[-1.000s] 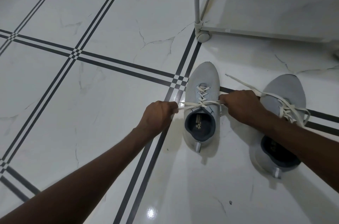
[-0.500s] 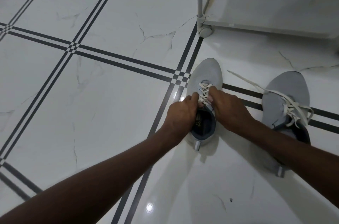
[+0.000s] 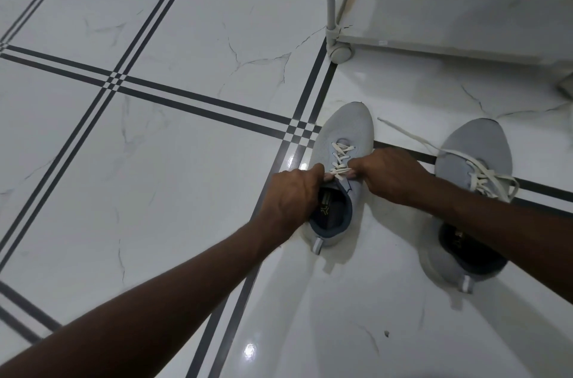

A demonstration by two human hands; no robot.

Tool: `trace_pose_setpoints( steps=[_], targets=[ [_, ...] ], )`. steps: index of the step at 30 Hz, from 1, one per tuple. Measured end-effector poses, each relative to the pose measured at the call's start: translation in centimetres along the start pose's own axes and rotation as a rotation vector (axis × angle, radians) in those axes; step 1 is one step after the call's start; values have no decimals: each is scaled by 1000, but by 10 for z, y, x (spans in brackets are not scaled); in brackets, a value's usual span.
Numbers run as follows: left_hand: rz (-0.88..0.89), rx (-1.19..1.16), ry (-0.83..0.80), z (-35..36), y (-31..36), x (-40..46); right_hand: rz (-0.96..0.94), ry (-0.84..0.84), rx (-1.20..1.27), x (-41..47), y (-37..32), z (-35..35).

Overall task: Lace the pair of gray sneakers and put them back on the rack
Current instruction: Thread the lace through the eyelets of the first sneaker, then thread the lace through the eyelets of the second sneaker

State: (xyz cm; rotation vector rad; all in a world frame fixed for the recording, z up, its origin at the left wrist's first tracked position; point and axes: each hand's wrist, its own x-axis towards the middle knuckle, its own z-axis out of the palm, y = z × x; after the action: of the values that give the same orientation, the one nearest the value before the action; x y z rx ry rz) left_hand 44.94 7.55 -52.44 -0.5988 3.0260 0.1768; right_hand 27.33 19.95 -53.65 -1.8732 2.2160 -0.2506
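Two gray sneakers stood on the floor [image 3: 173,179] below the rack [image 3: 403,44] — left sneaker [image 3: 341,136] with its white lace [image 3: 341,157] crossed; right sneaker [image 3: 477,154] loosely laced. Left hand [image 3: 291,198] and right hand [image 3: 390,176] pinched the lace — both grips closed.

Head camera looks steeply down, close over the floor [image 3: 155,160] ahead.

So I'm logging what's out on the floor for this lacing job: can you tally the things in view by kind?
Gray sneakers: 2, the left sneaker under both hands and the right sneaker
White laces: 2, the crossed lace and the loose lace
Hands: 2, left hand and right hand
White racks: 1, the rack
Total: 7
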Motion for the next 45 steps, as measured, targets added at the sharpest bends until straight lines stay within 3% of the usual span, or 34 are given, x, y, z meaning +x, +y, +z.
trace_pose_setpoints(
  steps=[5,10,13,17,21,24,26,31,36,41,45],
  targets=[
    [-47,-31,-41,-1,3,4,4,7,-32,-3,2,-1],
    [-52,-237,-88,-4,-4,9,-74,-60,-181,-12,16,-14],
    [-7,-223,93,-13,-9,24,-9,-93,-189,-25,37,-45],
    [157,-279,215,-25,38,65,205,-65,-14,-69,67,-88],
    [413,-373,84,-15,113,89,320,-68,110,-132,87,-89],
    [598,-313,-30,2,154,94,440,-56,213,-168,89,-65],
    [648,-246,-61,9,164,96,405,-2,257,-180,87,-47],
    [546,-317,-116,12,156,105,406,125,228,-187,89,-32],
    [402,-507,-151,0,183,97,487,122,-10,-197,91,-31],
    [145,-638,-246,-2,184,104,642,-3,-161,-198,94,-35],
    [172,-573,-274,-12,168,106,754,-184,-193,-201,102,-33]
  ],
)
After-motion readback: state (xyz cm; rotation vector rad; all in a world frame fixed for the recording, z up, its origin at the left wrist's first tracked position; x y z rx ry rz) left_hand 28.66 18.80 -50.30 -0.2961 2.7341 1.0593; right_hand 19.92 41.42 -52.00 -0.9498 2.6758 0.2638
